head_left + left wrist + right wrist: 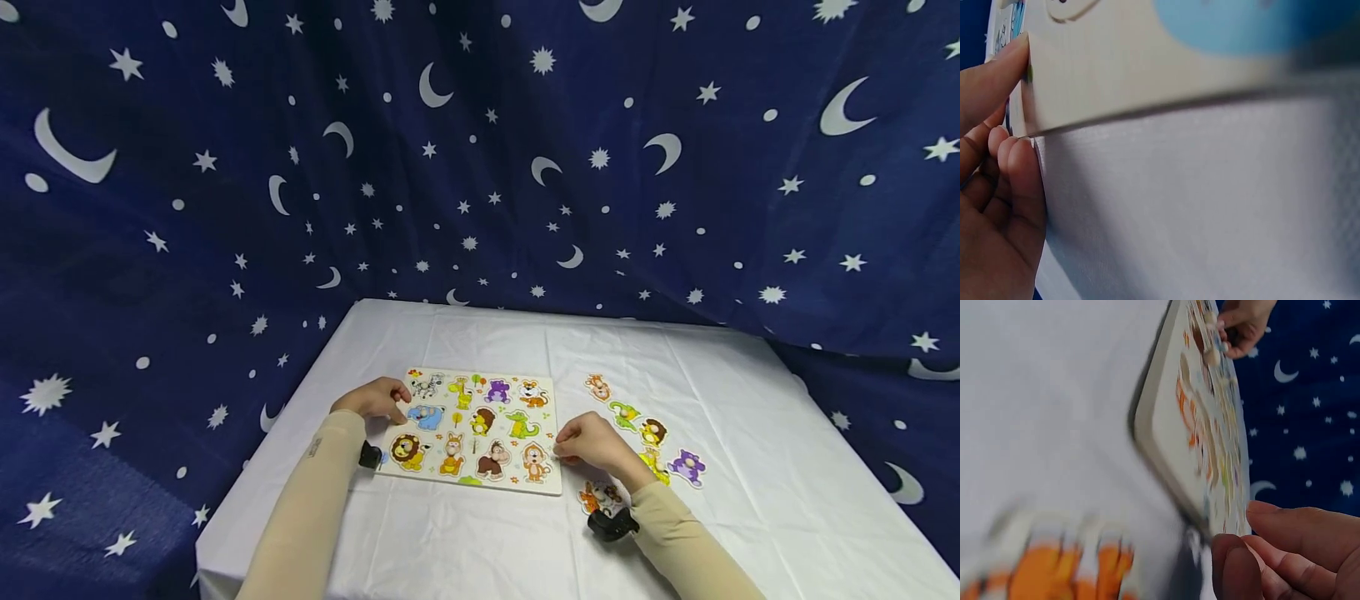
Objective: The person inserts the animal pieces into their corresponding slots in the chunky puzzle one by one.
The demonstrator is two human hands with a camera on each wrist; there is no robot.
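Note:
A wooden animal puzzle board [465, 421] lies on the white cloth, with printed shapes such as a zebra, a lion and a crocodile. My left hand [372, 398] grips its left edge; in the left wrist view the thumb [1013, 56] is at the upper side and curled fingertips are below. At the opposite edge, my right hand [596, 446] pinches the board near its right side, thumb and fingers close together. Blue and lion pieces with knobs appear seated in the board.
Loose animal pieces lie right of the board: a crocodile [623, 415], a hedgehog [653, 432], a purple animal [687, 467] and a giraffe [655, 468]. More orange pieces [596, 498] lie under the right wrist. A dark blue star curtain [480, 167] hangs behind the table.

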